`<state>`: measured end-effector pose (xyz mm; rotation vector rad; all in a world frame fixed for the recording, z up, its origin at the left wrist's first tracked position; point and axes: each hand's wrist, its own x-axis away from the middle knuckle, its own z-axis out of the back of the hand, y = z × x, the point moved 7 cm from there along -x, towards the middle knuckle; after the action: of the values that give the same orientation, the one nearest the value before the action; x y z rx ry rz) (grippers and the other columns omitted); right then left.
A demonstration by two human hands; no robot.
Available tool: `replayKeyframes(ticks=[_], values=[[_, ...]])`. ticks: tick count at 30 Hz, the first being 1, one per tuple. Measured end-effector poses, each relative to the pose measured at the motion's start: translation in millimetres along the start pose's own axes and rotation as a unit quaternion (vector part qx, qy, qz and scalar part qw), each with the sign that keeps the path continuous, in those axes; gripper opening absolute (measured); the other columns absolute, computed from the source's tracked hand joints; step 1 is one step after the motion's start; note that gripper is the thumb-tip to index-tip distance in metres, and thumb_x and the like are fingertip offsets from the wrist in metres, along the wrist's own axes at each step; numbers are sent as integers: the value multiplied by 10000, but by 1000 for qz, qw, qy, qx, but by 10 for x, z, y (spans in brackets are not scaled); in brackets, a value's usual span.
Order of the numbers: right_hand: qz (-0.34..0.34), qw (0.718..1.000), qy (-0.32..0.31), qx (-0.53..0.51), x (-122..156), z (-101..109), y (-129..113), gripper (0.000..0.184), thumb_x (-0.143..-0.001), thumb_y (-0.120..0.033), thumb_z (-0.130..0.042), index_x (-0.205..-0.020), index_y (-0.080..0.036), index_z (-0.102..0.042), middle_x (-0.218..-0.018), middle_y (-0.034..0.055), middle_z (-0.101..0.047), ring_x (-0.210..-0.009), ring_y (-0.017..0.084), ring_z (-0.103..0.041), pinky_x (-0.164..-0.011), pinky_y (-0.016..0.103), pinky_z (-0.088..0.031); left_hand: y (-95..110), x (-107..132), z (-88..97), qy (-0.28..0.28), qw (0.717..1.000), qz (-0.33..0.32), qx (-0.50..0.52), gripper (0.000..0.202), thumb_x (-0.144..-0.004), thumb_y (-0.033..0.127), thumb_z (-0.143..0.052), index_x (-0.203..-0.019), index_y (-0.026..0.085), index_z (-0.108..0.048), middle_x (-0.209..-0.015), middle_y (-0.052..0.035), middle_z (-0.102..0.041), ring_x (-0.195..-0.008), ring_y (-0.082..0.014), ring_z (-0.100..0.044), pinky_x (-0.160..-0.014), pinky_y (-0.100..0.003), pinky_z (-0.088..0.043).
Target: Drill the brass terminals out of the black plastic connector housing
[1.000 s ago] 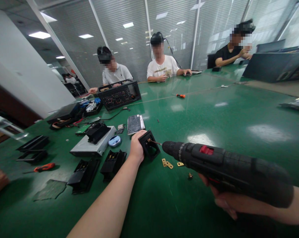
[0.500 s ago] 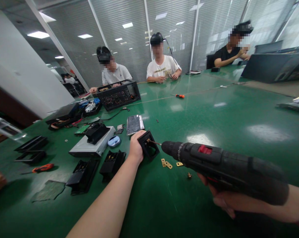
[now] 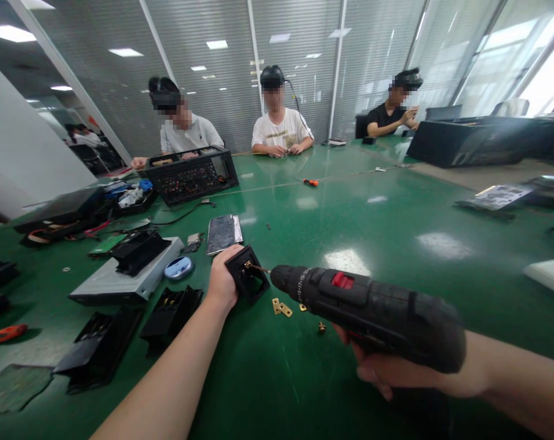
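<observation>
My left hand [image 3: 224, 276] is closed around a black plastic housing [image 3: 255, 282], tilted with its open frame side to the right. Brass-coloured metal shows inside it. In my right hand [image 3: 382, 365] is a black cordless drill [image 3: 364, 305] with a red switch on top, held level and pointing left. Its long thin bit [image 3: 260, 269] reaches into the housing at the brass part; whether the tip sits in a screw is too small to tell. Below the housing lie brass plates [image 3: 281, 307] with holes and a small brass piece [image 3: 321, 327].
Left of my arm are more black housings [image 3: 171, 315], a silver drive box [image 3: 121, 278] and a round blue case [image 3: 178, 267]. An orange-handled screwdriver [image 3: 310, 182] lies farther back. Three people sit across the green table [image 3: 396, 226], one behind a black computer case [image 3: 192, 174].
My view has turned to the right, so everything appears shifted left. The drill bit stays in the housing, and both hands keep their hold.
</observation>
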<state>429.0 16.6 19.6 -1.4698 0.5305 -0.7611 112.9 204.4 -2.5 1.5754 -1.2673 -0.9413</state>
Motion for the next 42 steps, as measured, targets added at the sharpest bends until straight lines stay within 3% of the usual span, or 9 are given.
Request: replayKeyframes(ticks=[4,7,13,16,18,23,29,34,42], values=[[3,1000,2,20,-53,-65,-152,999,-1016,-553,-1058,-1880,-262,-649,-877,-11,-829,-679,194,-805,-622,286,-714,10,-7,11,3,1000,-7,-2,275,-744,460,-960,-790,238,-805,-759,-31,-749,-726,-247,-687,-691,-351,-584],[5,1000,-4,22,-76,-94,-208,1084,-1012,-579,-1059,-1943,-272,-598,-864,-22,-812,-672,183,-778,-611,267,-690,3,-9,7,-1,1000,2,-8,297,-748,484,-952,-802,238,-795,-765,-36,-743,-727,-250,-683,-693,-356,-580],[-2,1000,-18,17,-59,-64,-131,1006,-1021,-496,-1052,-1908,-296,-622,-879,-9,-850,-687,204,-806,-644,294,-716,15,16,-19,-11,1000,2,-14,344,-707,528,-953,-789,237,-788,-776,-49,-742,-748,-247,-679,-701,-354,-576],[-18,1000,-9,-5,-62,-17,57,641,-991,-408,-1081,-1567,-296,-822,-926,-10,-850,-732,201,-844,-670,278,-717,6,24,-18,-16,1000,1,-21,355,-706,546,-954,-776,240,-789,-774,-46,-738,-745,-245,-673,-703,-355,-576],[-30,999,-32,-33,-72,-42,196,409,-993,-389,-1066,-1318,-251,-860,-841,-24,-788,-696,185,-791,-603,241,-656,-1,23,-10,-20,1000,-4,-23,353,-716,545,-955,-787,238,-796,-782,-41,-741,-748,-241,-677,-712,-352,-577],[-79,994,0,-75,-66,-37,373,536,-905,-456,-1139,-1305,-238,-857,-802,-57,-751,-665,165,-744,-615,244,-650,-20,12,2,-29,999,-10,-26,363,-749,551,-968,-800,235,-798,-790,-35,-750,-753,-239,-677,-729,-349,-564],[-115,991,15,-74,0,-5,353,499,-887,-426,-1158,-1275,-275,-883,-826,-68,-765,-677,152,-776,-689,244,-665,2,5,-14,-33,999,-25,-23,317,-717,495,-977,-773,233,-806,-775,-24,-732,-753,-238,-670,-737,-363,-547],[-77,995,8,-59,-9,51,401,528,-986,-538,-1110,-1355,-264,-851,-901,-24,-792,-760,187,-796,-679,267,-690,8,2,-30,-35,998,-38,-25,312,-729,517,-945,-751,245,-795,-774,-31,-734,-771,-244,-659,-760,-368,-539],[-71,995,-23,-69,-82,64,548,507,-938,-414,-1115,-1322,-296,-806,-839,-60,-747,-738,217,-853,-629,263,-693,-25,17,-25,-32,999,-25,-26,319,-726,500,-965,-764,243,-778,-768,-13,-720,-753,-237,-673,-771,-363,-539]])
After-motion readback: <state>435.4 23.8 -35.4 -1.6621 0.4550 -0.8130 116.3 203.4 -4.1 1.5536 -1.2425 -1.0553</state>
